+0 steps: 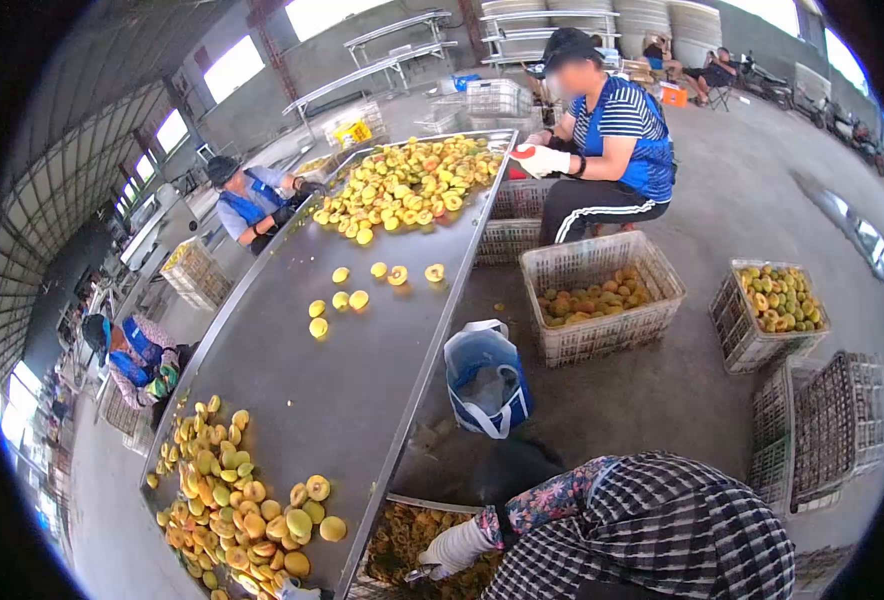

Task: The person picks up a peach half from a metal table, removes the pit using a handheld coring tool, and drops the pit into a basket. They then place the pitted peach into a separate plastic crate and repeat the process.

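Observation:
My right hand, in a white glove with a floral sleeve above it, is closed on a small metal tool whose kind I cannot make out. It hangs over a crate of brown fruit pits or scraps beside the table. At the bottom edge, only a bit of my left hand in a whitish glove shows, next to a pile of yellow-orange halved stone fruit; its fingers are hidden. That pile lies on the near end of a long metal table.
Another fruit pile covers the table's far end. Co-workers sit at both sides, one in a striped shirt at the far right. A blue-white bag, a fruit crate, a fuller crate and stacked crates stand on the right.

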A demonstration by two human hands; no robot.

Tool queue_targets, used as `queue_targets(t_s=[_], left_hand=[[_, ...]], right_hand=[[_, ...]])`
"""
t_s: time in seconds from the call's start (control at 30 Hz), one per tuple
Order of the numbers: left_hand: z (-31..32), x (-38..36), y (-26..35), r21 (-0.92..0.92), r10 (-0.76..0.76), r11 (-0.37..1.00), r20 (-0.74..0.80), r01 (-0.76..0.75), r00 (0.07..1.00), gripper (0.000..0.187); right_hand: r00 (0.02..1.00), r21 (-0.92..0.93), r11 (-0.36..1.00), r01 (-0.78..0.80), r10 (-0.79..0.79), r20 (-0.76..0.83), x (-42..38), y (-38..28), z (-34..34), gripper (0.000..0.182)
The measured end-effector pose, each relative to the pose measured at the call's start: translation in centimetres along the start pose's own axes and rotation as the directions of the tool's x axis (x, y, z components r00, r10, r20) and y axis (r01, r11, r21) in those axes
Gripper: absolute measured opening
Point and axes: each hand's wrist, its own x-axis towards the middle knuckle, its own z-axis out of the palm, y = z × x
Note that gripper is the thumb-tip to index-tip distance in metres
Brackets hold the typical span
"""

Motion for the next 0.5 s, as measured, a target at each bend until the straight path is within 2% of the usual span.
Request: queue_targets(t_s=[0.03, 0.07, 0.1, 0.13, 0.17, 0.2, 0.23, 0.27, 0.33, 0.37, 0.43, 0.5], left_hand=[[-2.1, -2.3, 2.6, 0.001, -0.049, 0.999, 0.063, 0.049, 0.997, 0.078], [-0.9, -0.8, 1.1, -0.072, -0.037, 0.997, 0.025, 0.039, 0.999, 0.073], [0.6, 0.9, -0.9, -0.216, -0.01, 0.976, -0.018, 0.006, 1.0, 0.069], [2.1, 2.2, -3.0, -0.457, 0.024, 0.888, -0.062, -0.049, 0.998, 0.064], [3.8, 3.9, -5.1, -0.745, 0.052, 0.66, -0.087, -0.1, 0.995, 0.059], [5.1, 5.0, -6.3, -0.947, 0.094, 0.307, -0.073, -0.099, 0.993, 0.055], [6.8, 6.2, -7.4, -0.998, 0.179, 0.034, -0.053, -0.06, 0.982, 0.05], [4.6, 0.7, -2.2, -0.996, 0.065, -0.092, 0.012, 0.018, 0.998, 0.037], [4.8, -3.9, 1.1, -0.99, 0.203, -0.115, 0.053, 0.078, 0.978, 0.037], [4.9, -6.3, 2.8, -0.987, 0.27, -0.121, 0.073, 0.109, 0.96, 0.037], [1.9, -12.5, 9.7, -0.865, 0.149, -0.33, 0.347, 0.377, 0.926, 0.033], [8.5, -11.0, 9.9, -0.866, 0.329, -0.392, 0.183, 0.311, 0.926, 0.035]], right_hand=[[1.0, 0.012, 1.0, -0.008, 0.008, 0.018, -0.3, -0.5, -0.1, 0.035], [1.0, 0.002, 1.0, 0.005, -0.005, 0.011, -0.1, -0.1, 0.2, 0.033], [0.999, -0.011, 0.999, 0.032, -0.033, -0.035, 0.0, 0.4, 0.5, 0.033], [0.995, -0.026, 0.998, 0.06, -0.062, -0.08, 0.1, 0.8, 0.9, 0.033], [0.989, -0.039, 0.995, 0.089, -0.093, -0.116, 0.4, 1.4, 1.5, 0.032], [0.968, -0.046, 0.982, 0.183, -0.188, -0.169, 1.6, 3.1, 2.5, 0.027], [0.95, -0.019, 0.983, 0.185, -0.184, -0.252, 1.9, 3.3, 2.8, 0.03], [0.911, -0.015, 0.963, 0.27, -0.261, -0.319, 1.3, 2.2, 2.0, 0.028], [0.802, -0.043, 0.901, 0.431, -0.405, -0.44, -0.1, -0.5, 0.3, 0.045], [0.783, -0.025, 0.898, 0.439, -0.396, -0.479, -0.5, -1.5, -0.6, 0.044], [0.78, 0.071, 0.899, 0.433, -0.334, -0.53, -0.7, -3.2, -1.8, 0.044], [0.781, 0.218, 0.862, 0.458, -0.273, -0.562, -0.2, -3.4, -2.0, 0.042]])
